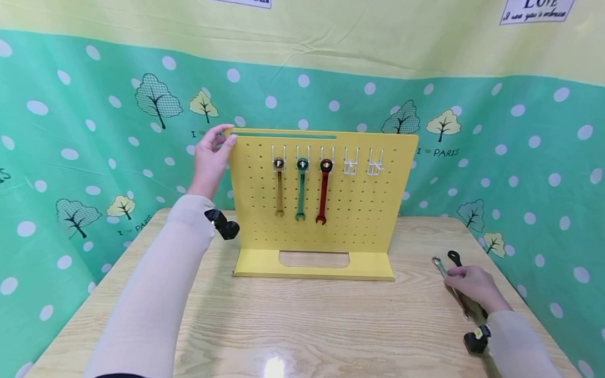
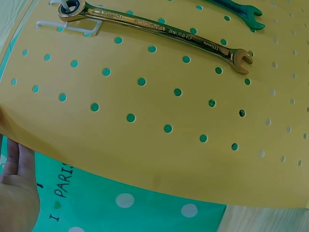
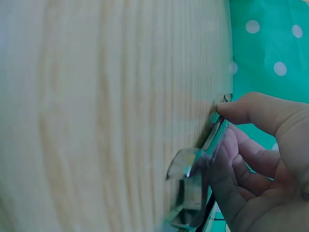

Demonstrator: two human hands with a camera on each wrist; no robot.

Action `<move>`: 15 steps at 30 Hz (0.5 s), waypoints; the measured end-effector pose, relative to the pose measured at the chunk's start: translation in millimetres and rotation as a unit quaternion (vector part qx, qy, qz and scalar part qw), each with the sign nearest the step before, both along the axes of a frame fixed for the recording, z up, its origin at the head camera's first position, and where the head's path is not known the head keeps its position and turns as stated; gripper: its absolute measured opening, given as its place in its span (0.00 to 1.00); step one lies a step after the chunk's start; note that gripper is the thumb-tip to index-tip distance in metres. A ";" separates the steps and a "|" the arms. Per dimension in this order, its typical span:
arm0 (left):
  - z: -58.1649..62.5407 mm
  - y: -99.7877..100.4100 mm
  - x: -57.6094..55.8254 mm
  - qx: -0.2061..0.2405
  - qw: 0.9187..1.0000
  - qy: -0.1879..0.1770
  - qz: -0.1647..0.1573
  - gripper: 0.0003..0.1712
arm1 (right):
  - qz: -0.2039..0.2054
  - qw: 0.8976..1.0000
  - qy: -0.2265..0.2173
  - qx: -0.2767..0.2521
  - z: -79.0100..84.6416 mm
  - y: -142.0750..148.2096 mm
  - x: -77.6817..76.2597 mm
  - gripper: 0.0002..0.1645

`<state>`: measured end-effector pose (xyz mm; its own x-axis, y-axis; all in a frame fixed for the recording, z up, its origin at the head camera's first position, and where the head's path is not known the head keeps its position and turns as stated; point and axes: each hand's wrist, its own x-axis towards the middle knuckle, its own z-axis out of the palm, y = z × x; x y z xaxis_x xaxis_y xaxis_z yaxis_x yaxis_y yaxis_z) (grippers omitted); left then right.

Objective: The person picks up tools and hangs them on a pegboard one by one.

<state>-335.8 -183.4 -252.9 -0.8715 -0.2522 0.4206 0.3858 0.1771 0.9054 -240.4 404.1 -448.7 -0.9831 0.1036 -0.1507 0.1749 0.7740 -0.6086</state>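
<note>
My left hand (image 1: 209,162) grips the upper left corner of a yellow pegboard (image 1: 361,219), thumb in front. Three combination wrenches hang on its hooks: gold (image 1: 279,194), green (image 1: 300,194) and red (image 1: 324,191). In the left wrist view the gold wrench (image 2: 164,30) shows "10mm" lettering. At the table's right side my right hand (image 1: 474,287) pinches a silver wrench (image 1: 439,266) between thumb and fingers, low over the wood. A black wrench (image 1: 454,257) lies beside it, partly hidden by the hand.
Two white hooks (image 1: 350,164) at the pegboard's right hold no wrench. The board stands on a yellow base (image 1: 314,277) with a cut-out, on a wood-grain table (image 1: 327,329). A green dotted curtain (image 1: 331,90) hangs behind and along the sides.
</note>
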 end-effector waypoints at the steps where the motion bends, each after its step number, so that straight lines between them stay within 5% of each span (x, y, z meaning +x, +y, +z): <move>1: 0.0 0.0 -0.1 0.000 1.000 0.000 0.000 0.21 | -0.003 1.000 -0.004 -0.005 -0.1 -0.2 -0.5 0.32; 15: -0.6 -0.3 -1.2 0.003 1.000 0.002 -0.001 0.19 | 0.021 0.999 0.035 0.001 -5.4 -4.0 -2.9 0.27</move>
